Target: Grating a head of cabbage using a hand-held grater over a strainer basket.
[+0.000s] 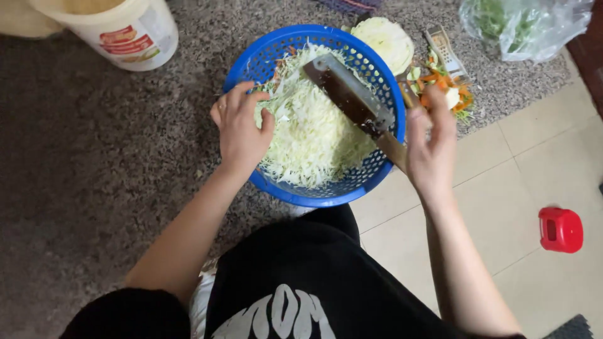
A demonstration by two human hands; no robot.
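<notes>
A round blue plastic basket (326, 196) sits on the floor in front of me, filled with finely shredded white cabbage (311, 138). My left hand (240, 129) rests on the basket's left rim, fingers curled into the shreds. A long dark slicer board (348, 97) lies slanted across the basket's top right. My right hand (430, 147) grips its lower end at the basket's right rim.
Half a cabbage (384, 41) lies behind the basket, beside carrot and vegetable scraps (443, 88). A white bucket (119, 28) stands at top left, a clear bag of greens (524, 25) at top right. A small red container (560, 230) sits on the tiles.
</notes>
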